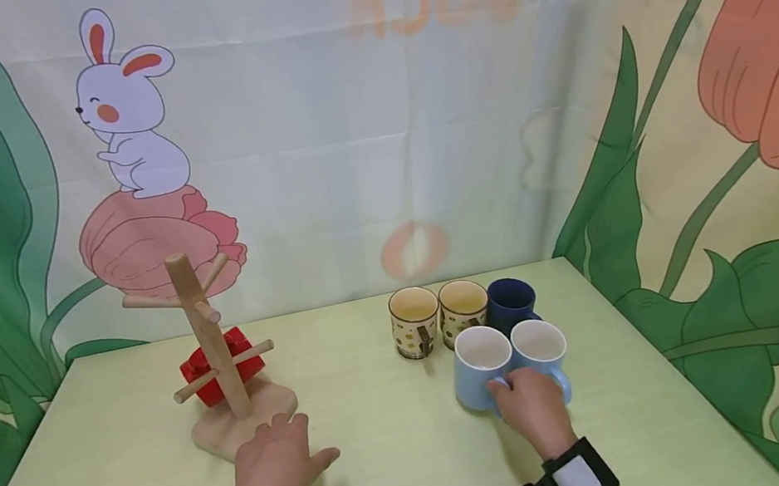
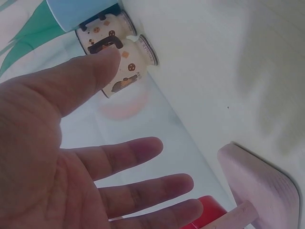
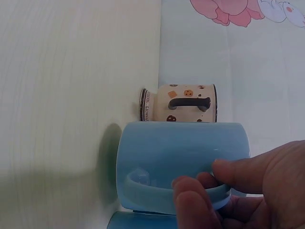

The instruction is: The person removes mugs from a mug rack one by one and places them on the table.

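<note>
My right hand (image 1: 536, 414) pinches the handle of a light blue mug (image 1: 473, 377) between thumb and fingers. In the right wrist view that mug (image 3: 176, 150) appears upright relative to the table surface, its handle partly covered by the fingers. A second light blue mug (image 1: 536, 343) stands close on its right, half behind my hand. On the left, my left hand (image 1: 276, 470) is held with fingers spread, holding nothing, in front of a wooden mug tree (image 1: 212, 345) with several pegs. In the left wrist view its straight fingers overlap part of the tree's base (image 2: 262, 186).
Behind the light blue mugs stand two cream patterned mugs (image 1: 411, 328) and a dark blue mug (image 1: 511, 300). A red object (image 1: 247, 352) sits behind the tree's post, partly hidden. A printed cloth (image 1: 302, 164) hangs along the table's back edge.
</note>
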### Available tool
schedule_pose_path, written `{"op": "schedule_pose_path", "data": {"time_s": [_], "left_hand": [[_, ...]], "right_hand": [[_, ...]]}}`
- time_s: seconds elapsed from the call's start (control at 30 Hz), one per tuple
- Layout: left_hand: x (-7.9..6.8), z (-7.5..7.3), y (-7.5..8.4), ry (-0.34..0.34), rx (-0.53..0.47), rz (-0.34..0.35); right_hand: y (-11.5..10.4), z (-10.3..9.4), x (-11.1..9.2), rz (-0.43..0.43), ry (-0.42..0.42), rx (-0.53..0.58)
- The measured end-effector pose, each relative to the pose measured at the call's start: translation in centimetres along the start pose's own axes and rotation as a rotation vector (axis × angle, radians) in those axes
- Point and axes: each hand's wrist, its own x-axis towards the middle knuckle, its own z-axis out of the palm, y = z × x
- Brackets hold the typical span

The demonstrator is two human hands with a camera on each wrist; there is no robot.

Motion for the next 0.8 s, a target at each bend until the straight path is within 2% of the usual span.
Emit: {"op": "schedule_pose_path", "data": {"time_s": [0.43,0.8], "left_hand": [[-0.1,0.4,-0.1,0.001,0.031,0.011],[-0.2,0.4,-0.1,0.005,0.028,0.018]], "right_hand": [[1.1,0.6,0.1,-0.035,0.048,-0.017],[1.3,0.8,0.2,0.014,0.003,-0.003]]}}
